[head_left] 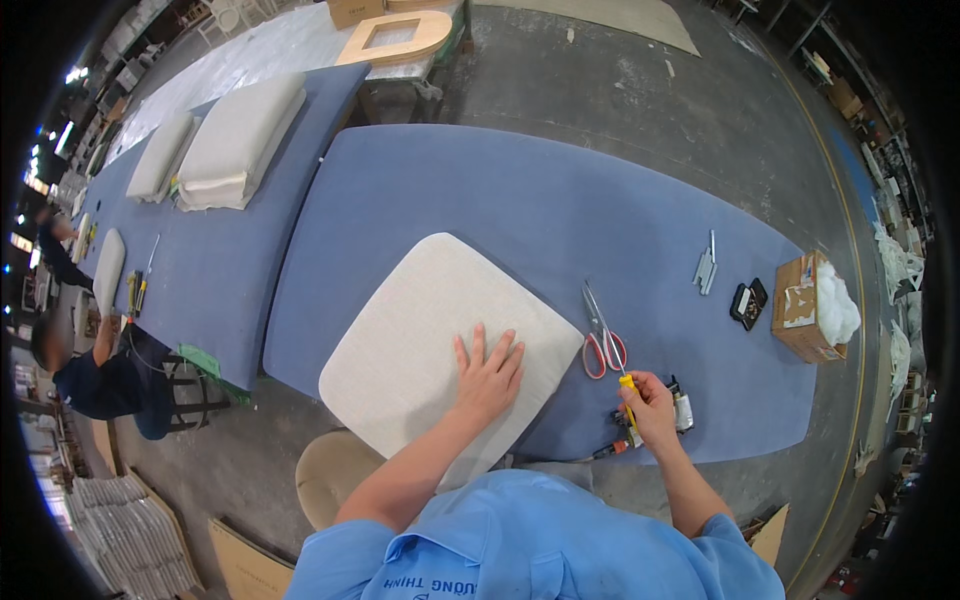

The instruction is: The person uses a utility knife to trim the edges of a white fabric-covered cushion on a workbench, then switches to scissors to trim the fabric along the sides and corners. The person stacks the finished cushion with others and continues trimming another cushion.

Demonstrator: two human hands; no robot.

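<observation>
A cream fabric-covered seat cushion lies on the blue padded table in front of me. My left hand rests flat on its top with the fingers spread. In my right hand is a yellow-handled screwdriver, its thin shaft pointing away from me over the scissors. These scissors have red-and-white handles and lie just right of the cushion. Under and beside my right hand sits a staple gun, partly hidden by the hand.
Staple strips, a small black case and a cardboard box with white stuffing stand farther right. On the left, another blue table holds stacked cushions and tools. Two people work there. A round stool is near my left elbow.
</observation>
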